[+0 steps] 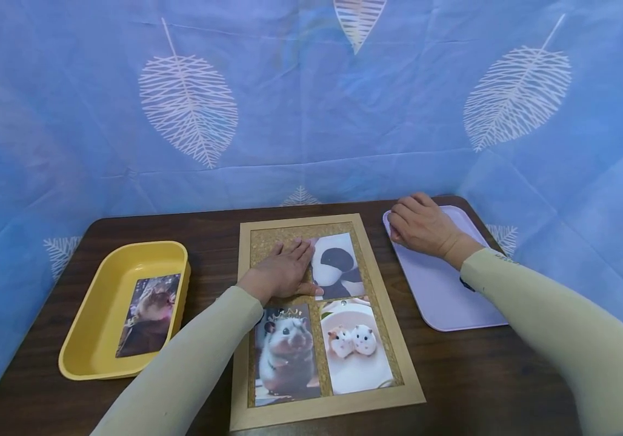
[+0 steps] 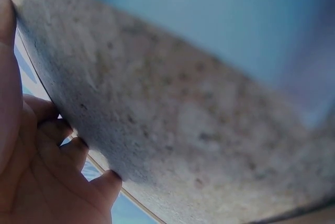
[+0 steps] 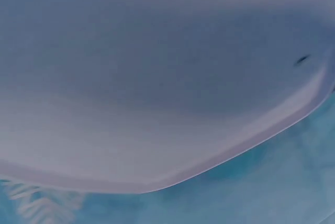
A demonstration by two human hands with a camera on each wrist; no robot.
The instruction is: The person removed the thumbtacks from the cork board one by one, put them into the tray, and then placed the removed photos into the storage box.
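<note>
- Yellow tray (image 1: 93,303) at nine o'clock on the dark wooden table (image 1: 508,375), holding one animal photo (image 1: 148,315)
- Cork-backed frame (image 1: 243,339) at centre with three photos; left hand (image 1: 281,272) lies flat, fingers straight, touching the top photo (image 1: 339,266), two hamster photos at six o'clock
- Lilac tray (image 1: 448,297) at three o'clock; right hand (image 1: 420,225) rests on its far corner, fingers loosely bent, grip unclear
- Blue leaf-print cloth (image 1: 311,109) behind

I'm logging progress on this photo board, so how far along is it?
One photo lies in the yellow tray; the cork frame holds three photos and one bare slot. The left hand rests on that bare cork beside the top right photo. The right hand rests on the lilac tray.
</note>
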